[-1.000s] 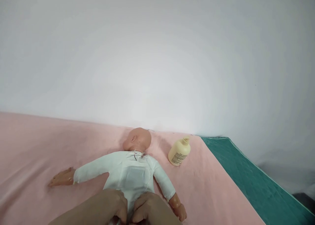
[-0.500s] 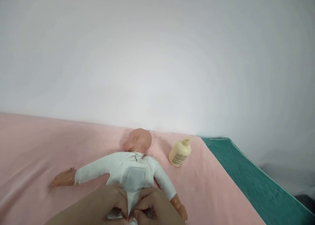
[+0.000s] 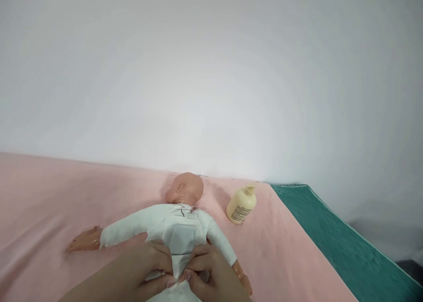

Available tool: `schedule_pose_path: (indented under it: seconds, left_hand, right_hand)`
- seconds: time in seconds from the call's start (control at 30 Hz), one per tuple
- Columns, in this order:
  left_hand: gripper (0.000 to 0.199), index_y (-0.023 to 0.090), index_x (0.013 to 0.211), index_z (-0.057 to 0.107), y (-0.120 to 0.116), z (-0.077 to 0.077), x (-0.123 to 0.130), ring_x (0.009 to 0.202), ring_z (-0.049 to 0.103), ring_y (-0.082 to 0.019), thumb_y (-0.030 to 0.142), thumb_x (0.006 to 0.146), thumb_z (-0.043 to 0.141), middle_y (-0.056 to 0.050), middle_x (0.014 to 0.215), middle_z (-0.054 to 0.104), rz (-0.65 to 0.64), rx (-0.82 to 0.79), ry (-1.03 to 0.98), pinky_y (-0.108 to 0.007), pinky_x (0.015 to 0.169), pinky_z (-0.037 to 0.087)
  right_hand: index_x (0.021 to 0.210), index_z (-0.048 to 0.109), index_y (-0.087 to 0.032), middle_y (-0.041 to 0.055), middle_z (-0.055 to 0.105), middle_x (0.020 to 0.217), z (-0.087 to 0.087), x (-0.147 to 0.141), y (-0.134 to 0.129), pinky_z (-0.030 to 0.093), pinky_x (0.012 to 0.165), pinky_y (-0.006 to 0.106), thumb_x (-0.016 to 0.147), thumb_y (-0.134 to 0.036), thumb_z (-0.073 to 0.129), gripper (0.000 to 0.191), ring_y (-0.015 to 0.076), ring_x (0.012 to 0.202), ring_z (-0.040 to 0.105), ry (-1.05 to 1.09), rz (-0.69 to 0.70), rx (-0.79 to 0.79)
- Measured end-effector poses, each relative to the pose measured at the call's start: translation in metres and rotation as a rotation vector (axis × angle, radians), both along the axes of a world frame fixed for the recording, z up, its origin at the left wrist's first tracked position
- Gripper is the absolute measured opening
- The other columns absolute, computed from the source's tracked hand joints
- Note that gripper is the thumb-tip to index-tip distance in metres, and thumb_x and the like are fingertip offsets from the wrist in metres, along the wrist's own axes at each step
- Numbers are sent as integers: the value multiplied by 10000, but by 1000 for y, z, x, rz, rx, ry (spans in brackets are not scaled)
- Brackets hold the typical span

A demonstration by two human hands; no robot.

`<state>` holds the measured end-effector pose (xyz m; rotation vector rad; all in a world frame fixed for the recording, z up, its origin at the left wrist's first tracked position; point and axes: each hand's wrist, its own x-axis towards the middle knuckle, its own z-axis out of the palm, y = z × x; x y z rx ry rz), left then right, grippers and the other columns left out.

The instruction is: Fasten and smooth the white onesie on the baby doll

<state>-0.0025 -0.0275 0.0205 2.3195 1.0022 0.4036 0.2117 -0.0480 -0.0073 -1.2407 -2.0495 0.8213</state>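
A baby doll [image 3: 158, 218] with a white cloth body lies face down, its head turned to the left and its arms spread. On its back is a square patch [image 3: 182, 239]. My left hand [image 3: 153, 266] and my right hand [image 3: 206, 269] meet over the doll's lower back. Thumb and fingers of both are closed in a pinch on the white cloth there, the fingertips almost touching. The doll's legs are out of view below the frame.
To the right of the doll's head stands a pale yellow pump bottle [image 3: 242, 204]. A pink sheet [image 3: 280, 249] lies under everything, with a green cover [image 3: 343, 240] showing at the right. Behind rises a white wall [image 3: 211, 81].
Both hands have moved slightly up along the doll's back, still pinching the cloth. The doll and bottle have stayed in place.
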Motion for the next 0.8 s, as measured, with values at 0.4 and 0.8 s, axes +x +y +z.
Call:
schedule_pose_path:
  seconds: [0.4, 0.8]
  left_hand:
    - [226, 228, 831, 701, 1, -2, -1, 886, 612, -186, 321, 857, 496, 39, 893, 699, 12, -156, -32, -274, 921, 367]
    - [270, 199, 807, 701, 8, -6, 2, 893, 594, -199, 316, 874, 467, -16, 901, 701, 44, -54, -49, -269, 850, 399]
  right_hand:
    - [709, 744, -218, -12, 651, 769, -3, 0, 6, 430, 701, 197, 766, -75, 605, 207, 118, 740, 581, 21, 67, -49]
    - [762, 726, -231, -2, 610, 821, 3, 0, 4, 407, 688, 229, 842, -117, 542, 231, 132, 781, 579, 81, -58, -8]
